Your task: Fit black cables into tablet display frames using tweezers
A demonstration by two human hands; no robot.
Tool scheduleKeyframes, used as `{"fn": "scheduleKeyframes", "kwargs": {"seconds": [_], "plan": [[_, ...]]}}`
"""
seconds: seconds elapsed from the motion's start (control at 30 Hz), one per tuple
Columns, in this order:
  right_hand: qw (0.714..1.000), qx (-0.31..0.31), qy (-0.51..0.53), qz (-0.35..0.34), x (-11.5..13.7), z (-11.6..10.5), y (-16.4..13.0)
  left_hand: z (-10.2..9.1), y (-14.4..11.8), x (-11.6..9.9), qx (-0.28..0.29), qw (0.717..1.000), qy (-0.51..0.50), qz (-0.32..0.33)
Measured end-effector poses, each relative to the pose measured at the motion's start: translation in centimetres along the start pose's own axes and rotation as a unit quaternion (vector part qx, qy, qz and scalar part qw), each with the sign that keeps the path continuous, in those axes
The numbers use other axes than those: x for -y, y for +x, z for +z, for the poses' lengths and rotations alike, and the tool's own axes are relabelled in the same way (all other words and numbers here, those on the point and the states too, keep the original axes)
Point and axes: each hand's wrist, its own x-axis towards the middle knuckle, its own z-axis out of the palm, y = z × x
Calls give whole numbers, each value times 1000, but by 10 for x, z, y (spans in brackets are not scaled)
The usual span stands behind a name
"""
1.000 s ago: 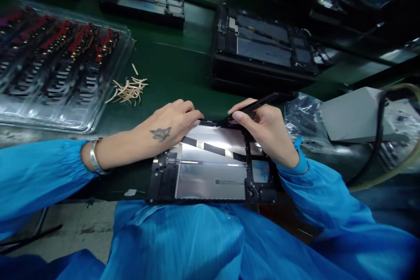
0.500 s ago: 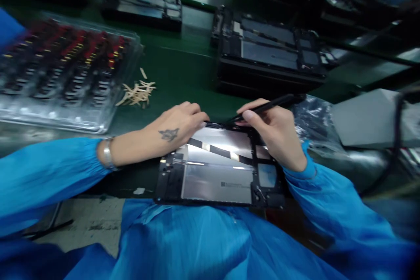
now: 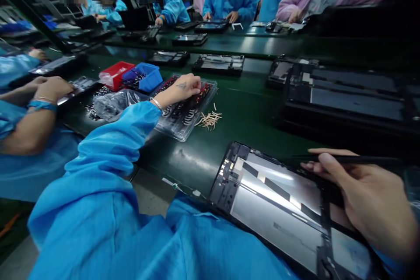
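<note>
My left hand (image 3: 187,87) is over a clear plastic tray (image 3: 183,133) holding rows of small black parts with red and yellow bits. Its fingers are curled together at the tray's far side; whatever they pinch is hidden. In my right hand (image 3: 364,197) is a slim black tool, apparently tweezers (image 3: 367,159), pointing left. Below that hand lies an opened tablet (image 3: 272,210) with a silver back plate and a dark ribbon cable crossing it. My right hand covers part of its right side.
Pale thin strips (image 3: 210,119) lie in a pile beside the tray. A stack of tablet housings (image 3: 354,105) stands at the right. Red (image 3: 116,74) and blue bins (image 3: 142,76) and a plastic bag (image 3: 114,104) are at the left, near a co-worker's hands (image 3: 54,89). Other people work across the bench.
My left hand has left the tablet's upper edge and reached out left to the tray. The view has swung left and up. My right hand stays by the tablet with the tool.
</note>
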Motion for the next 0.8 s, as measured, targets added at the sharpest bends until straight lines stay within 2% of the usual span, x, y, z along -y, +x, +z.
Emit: {"fn": "scheduleKeyframes", "kwargs": {"seconds": [0.1,0.27,0.37,0.47,0.53,0.6,0.63,0.7,0.73,0.8], "plan": [[1000,4,5,-26,5,2,-2,9,8,15,21,1000,-11,17],[998,8,5,-56,6,-2,-7,17,10,8,26,999,-28,38],[989,0,-40,-144,8,-9,-14,5,3,6,20,998,-39,35],[957,20,-107,-268,19,-8,-22,-20,-13,-3,23,998,-51,19],[958,85,-46,-269,30,3,-24,-42,-27,-21,22,998,-49,25],[964,194,73,-167,39,20,-25,-60,-42,-54,2,997,-26,66],[956,245,126,-102,43,30,-24,-66,-50,-74,-12,995,-4,99],[927,317,202,-3,48,49,-23,-71,-66,-119,-39,983,61,169],[914,336,228,22,49,56,-22,-69,-74,-140,-43,973,98,206],[897,351,264,45,50,64,-22,-61,-88,-174,-35,935,129,328]]}}
